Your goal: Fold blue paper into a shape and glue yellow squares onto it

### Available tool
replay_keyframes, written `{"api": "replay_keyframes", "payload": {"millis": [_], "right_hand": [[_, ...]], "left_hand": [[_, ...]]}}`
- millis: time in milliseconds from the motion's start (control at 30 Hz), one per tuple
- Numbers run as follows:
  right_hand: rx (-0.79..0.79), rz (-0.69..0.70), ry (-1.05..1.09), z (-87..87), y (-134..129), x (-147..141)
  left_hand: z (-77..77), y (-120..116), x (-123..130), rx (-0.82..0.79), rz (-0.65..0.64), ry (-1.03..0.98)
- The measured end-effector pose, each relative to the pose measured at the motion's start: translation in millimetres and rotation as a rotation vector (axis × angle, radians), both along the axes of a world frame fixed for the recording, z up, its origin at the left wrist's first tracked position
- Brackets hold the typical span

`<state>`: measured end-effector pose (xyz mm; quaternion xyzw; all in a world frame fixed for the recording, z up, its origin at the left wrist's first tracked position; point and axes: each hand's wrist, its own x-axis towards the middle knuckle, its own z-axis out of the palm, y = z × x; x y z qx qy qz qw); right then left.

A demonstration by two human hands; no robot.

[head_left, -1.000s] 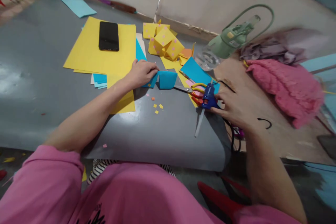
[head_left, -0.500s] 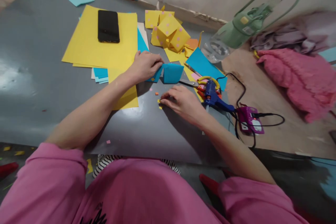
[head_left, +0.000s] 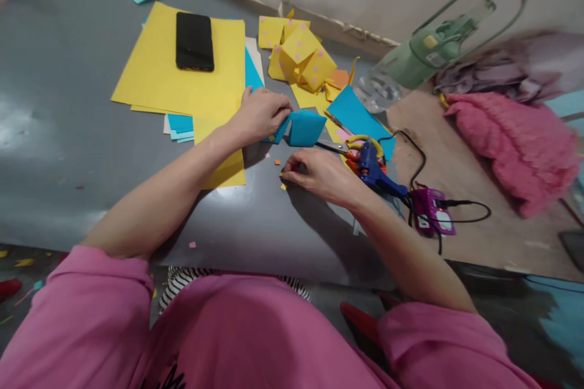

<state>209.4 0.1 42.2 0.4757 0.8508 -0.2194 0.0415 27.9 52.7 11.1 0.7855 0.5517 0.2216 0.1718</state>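
Observation:
My left hand (head_left: 263, 114) has its fingers closed on a folded blue paper piece (head_left: 306, 127), which stands on the grey table to the right of the fingertips. Below it, the thumb and fingers of my right hand (head_left: 319, 175) pinch at a tiny yellow paper bit at the table surface. Another yellow scrap (head_left: 283, 186) lies just under those fingertips, and a small orange scrap (head_left: 277, 162) is to their upper left. Scissors (head_left: 335, 146) and a blue glue gun (head_left: 371, 167) lie right of my right hand.
A black phone (head_left: 194, 41) rests on yellow sheets (head_left: 150, 79). Dotted yellow paper shapes (head_left: 298, 51) sit at the back. Farther right are a green bottle (head_left: 410, 61), a pink cloth (head_left: 511, 146) and a purple power adapter (head_left: 431, 213) with black cords.
The fingers of my right hand have closed together at the yellow bit. My left hand keeps its hold on the blue paper. The whole view has shifted slightly.

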Motion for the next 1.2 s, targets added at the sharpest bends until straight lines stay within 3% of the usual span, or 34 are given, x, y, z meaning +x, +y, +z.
{"api": "replay_keyframes", "payload": {"millis": [167,567,667,733,833,1000,1200], "right_hand": [[-0.036,-0.112,0.199,2.8,6.0,17.8],[-0.424,-0.320,0.504,-0.6,6.3,31.3],[-0.358,-0.416,0.625,-4.4,7.4,33.8],[-0.274,-0.475,0.719,-6.2,7.9,35.0],[-0.179,-0.519,0.823,-7.9,7.5,35.8],[-0.107,-0.468,0.835,-9.9,5.0,33.9],[-0.097,-0.430,0.845,-11.4,2.9,31.2]], "left_hand": [[1.6,-0.8,0.0,-0.014,-0.007,0.003],[-5.6,1.7,-1.6,0.059,-0.011,-0.068],[0.7,-2.0,-2.4,0.154,-0.040,-0.175],[8.3,-7.4,-1.6,0.133,-0.118,-0.247],[18.6,-18.2,2.5,-0.036,-0.238,-0.331],[25.7,-29.0,9.6,-0.314,-0.246,-0.391],[27.1,-26.6,8.7,-0.393,-0.238,-0.447]]}}
